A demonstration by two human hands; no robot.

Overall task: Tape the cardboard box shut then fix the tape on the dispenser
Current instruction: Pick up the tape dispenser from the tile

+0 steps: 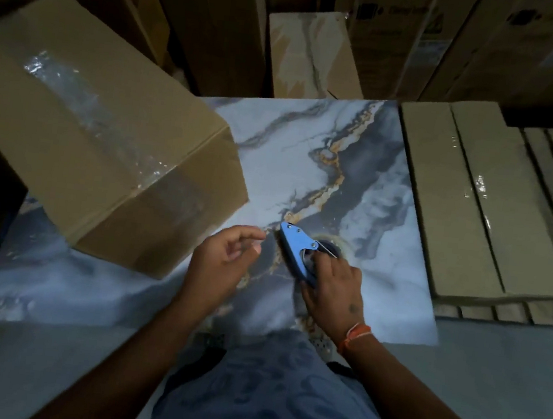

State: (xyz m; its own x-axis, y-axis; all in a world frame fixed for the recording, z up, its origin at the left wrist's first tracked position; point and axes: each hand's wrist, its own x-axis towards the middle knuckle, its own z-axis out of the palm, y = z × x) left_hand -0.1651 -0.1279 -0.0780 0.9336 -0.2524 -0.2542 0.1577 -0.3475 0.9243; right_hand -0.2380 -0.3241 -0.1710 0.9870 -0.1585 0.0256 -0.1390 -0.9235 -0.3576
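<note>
A brown cardboard box (81, 125) lies tilted at the left, its flaps closed under a strip of clear tape running over the top and down the near face. A blue tape dispenser (293, 247) with a clear tape roll is gripped in my right hand (331, 288), just right of the box's near corner. My left hand (224, 258) hovers beside the dispenser's front end with thumb and fingers curled close together; whether it pinches a tape end is too dim to tell.
The work lies on a marble-patterned slab (358, 170) on the floor. Flat cardboard packs (482, 205) are stacked at the right. Tall cartons (221, 13) and a leaning marble tile (310, 54) stand behind.
</note>
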